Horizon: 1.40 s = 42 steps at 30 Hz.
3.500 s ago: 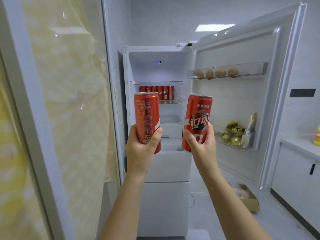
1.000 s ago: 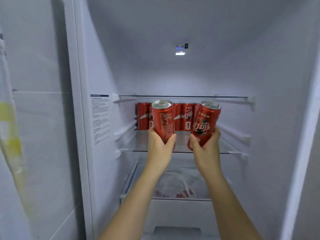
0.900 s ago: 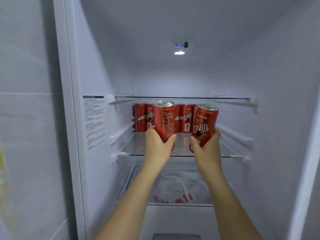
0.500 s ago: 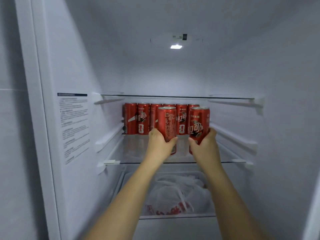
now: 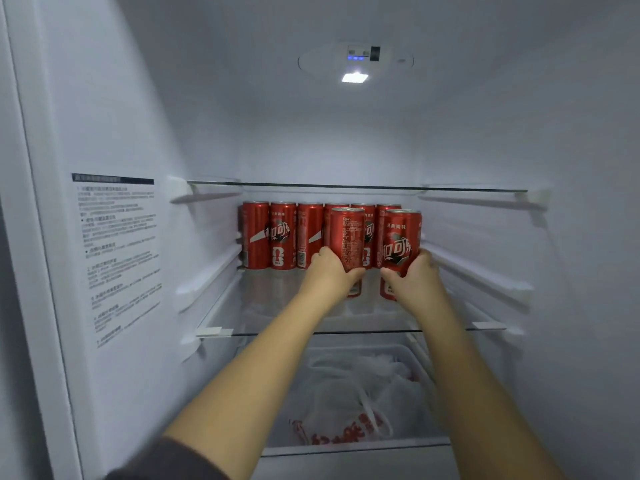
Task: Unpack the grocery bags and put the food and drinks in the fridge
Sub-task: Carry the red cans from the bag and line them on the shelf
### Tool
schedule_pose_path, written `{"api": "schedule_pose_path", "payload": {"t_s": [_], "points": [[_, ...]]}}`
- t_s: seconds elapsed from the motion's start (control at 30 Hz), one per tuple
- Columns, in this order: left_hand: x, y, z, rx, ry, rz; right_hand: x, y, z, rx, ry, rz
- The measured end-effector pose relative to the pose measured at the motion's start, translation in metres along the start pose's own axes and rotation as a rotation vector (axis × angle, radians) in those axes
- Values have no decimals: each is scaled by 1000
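Note:
Both my arms reach into the open fridge. My left hand (image 5: 329, 271) grips a red cola can (image 5: 347, 237) by its lower half, and my right hand (image 5: 417, 275) grips a second red cola can (image 5: 401, 237) beside it. The two cans stand upright over the glass shelf (image 5: 277, 306), their bases at or just above it, directly in front of a row of several red cans (image 5: 282, 235) lined along the back wall. My fingers hide the lower parts of both held cans.
An upper glass shelf (image 5: 356, 186) sits close above the can tops. Below the shelf a clear drawer (image 5: 346, 448) holds a white plastic bag with red print (image 5: 349, 400). A label sticker (image 5: 117, 251) is on the left wall, and a lamp (image 5: 355, 77) shines overhead.
I walked from outside the fridge up to it, then pushed both cans deeper over the shelf and lowered them until they stand right before the back row.

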State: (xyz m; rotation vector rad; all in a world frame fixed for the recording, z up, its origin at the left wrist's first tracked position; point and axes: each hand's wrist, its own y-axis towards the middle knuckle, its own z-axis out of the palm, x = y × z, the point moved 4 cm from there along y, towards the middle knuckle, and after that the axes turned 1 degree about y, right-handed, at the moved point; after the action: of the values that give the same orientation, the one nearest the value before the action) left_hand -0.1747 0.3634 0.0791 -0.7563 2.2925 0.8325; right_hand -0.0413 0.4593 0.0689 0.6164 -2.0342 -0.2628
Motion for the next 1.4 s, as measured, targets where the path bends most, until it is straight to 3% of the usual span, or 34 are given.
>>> {"api": "schedule_pose_path", "payload": {"t_s": [0.23,0.5,1.4], "points": [[-23,46,19,161,467,-3,-10,52,1,60,-315,189],[-35,78,44,180,542,19,-4,81,-1,107,-566,214],[-24,97,78,162,378,7,-18,80,6,76,-722,51]]}}
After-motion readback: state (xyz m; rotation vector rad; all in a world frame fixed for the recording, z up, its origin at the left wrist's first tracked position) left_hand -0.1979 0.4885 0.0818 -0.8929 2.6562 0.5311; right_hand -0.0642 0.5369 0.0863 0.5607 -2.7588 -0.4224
